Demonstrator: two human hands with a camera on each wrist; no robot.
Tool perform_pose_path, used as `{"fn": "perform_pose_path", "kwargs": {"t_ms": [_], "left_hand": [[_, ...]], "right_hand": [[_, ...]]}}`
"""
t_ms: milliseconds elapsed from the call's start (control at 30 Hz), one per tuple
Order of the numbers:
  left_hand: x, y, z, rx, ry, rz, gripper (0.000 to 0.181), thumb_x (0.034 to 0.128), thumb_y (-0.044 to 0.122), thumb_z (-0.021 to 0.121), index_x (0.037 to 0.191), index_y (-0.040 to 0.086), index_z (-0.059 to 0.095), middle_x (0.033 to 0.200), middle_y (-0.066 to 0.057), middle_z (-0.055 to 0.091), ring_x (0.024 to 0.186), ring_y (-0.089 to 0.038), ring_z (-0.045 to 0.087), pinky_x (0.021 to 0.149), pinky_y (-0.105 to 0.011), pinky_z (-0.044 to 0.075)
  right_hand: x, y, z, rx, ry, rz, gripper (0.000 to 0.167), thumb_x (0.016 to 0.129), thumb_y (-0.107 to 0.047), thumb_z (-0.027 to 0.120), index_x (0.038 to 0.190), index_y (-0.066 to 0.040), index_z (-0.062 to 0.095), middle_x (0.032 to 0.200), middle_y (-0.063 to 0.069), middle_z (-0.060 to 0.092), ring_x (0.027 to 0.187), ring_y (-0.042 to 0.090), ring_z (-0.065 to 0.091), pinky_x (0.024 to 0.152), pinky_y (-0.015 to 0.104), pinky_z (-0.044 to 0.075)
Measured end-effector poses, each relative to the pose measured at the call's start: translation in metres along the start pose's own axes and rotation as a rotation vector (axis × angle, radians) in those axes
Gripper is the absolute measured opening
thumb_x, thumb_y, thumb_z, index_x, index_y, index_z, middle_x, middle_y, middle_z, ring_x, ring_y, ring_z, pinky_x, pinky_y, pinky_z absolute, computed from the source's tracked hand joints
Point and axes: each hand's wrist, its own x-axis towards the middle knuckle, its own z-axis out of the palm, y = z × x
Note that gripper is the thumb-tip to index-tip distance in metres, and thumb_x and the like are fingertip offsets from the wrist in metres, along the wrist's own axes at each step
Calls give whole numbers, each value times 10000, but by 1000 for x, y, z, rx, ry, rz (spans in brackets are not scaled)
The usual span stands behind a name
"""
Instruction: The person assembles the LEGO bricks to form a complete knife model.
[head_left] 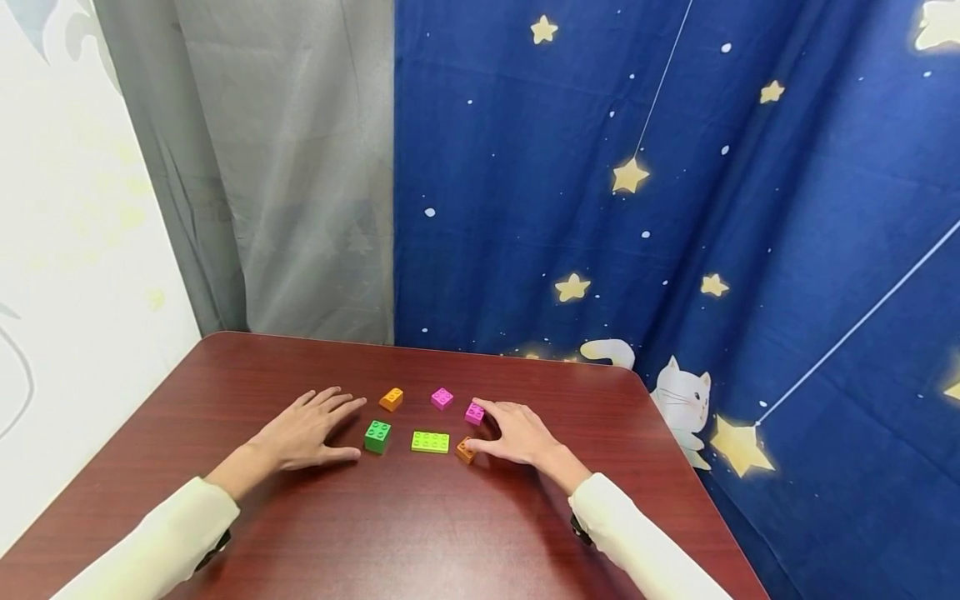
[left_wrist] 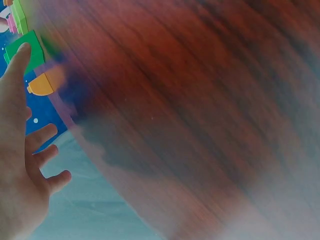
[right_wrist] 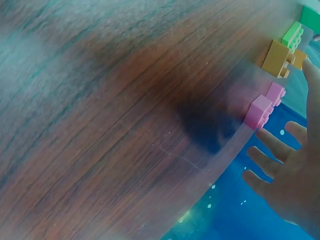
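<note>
Several toy building bricks lie on the table between my hands. My left hand (head_left: 306, 432) has its fingers spread, just left of a green brick (head_left: 377, 436); an orange sloped brick (head_left: 392, 399) sits behind that one. A flat lime brick (head_left: 431, 442) lies in the middle, with a pink brick (head_left: 442, 398) farther back. With thumb and fingers apart, my right hand (head_left: 517, 432) is beside a second pink brick (head_left: 474, 413) and a brownish-orange brick (head_left: 466, 450). Whether its fingertips touch them I cannot tell. In the right wrist view, no brick shows within the right hand (right_wrist: 287, 165).
The dark red wooden table (head_left: 435, 533) has rounded far corners. Behind it hang a grey curtain (head_left: 300, 167) and a blue star-patterned curtain (head_left: 525, 167). A pale patterned surface (head_left: 67, 250) borders the table's left side.
</note>
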Motion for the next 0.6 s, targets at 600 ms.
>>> {"fn": "perform_pose_path", "kwargs": {"t_ms": [600], "left_hand": [[5, 8, 5, -53, -6, -1, 860, 858, 665, 734, 1510, 137, 541, 1410, -143, 618, 1389, -413, 479, 1112, -647, 354]], "right_hand": [[4, -13, -5, 5, 20, -39, 828, 868, -747, 654, 1514, -242, 542, 1394, 31, 652, 1276, 248, 603, 1086, 467, 446]]}}
